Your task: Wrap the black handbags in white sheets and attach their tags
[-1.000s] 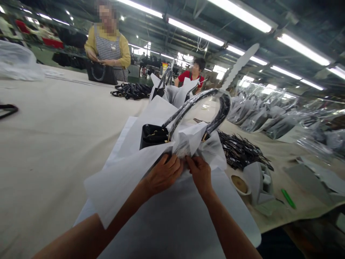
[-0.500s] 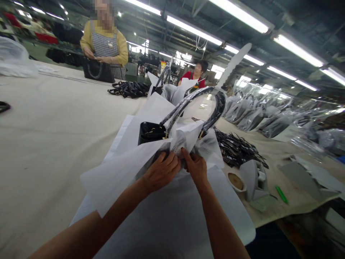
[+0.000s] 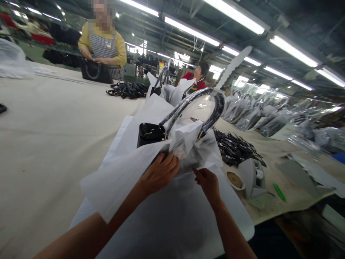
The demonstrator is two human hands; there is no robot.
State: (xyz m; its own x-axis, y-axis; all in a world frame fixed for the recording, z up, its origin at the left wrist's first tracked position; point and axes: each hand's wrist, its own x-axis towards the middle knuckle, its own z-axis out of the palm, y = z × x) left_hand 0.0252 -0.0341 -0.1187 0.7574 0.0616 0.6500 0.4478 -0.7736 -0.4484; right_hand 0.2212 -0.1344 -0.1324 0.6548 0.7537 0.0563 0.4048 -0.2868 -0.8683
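A black handbag (image 3: 150, 133) stands on a large white sheet (image 3: 172, 223), half wrapped in white tissue paper (image 3: 126, 169). Its two handles (image 3: 212, 111) arch up, covered in clear film. My left hand (image 3: 159, 173) presses the tissue against the bag's front, fingers curled on the paper. My right hand (image 3: 207, 182) sits lower and to the right, pinching an edge of the tissue near the bag's base.
A tape dispenser (image 3: 249, 179) and a green pen (image 3: 279, 192) lie at the right. Black straps (image 3: 234, 147) are piled behind them. Bagged handbags (image 3: 258, 118) line the far right. Across the table a person in a checked apron (image 3: 104, 46) holds a black bag (image 3: 95, 71).
My right hand has dropped from beside the left hand to lower right, drawing the tissue edge with it. My left hand stays pressed on the bag.
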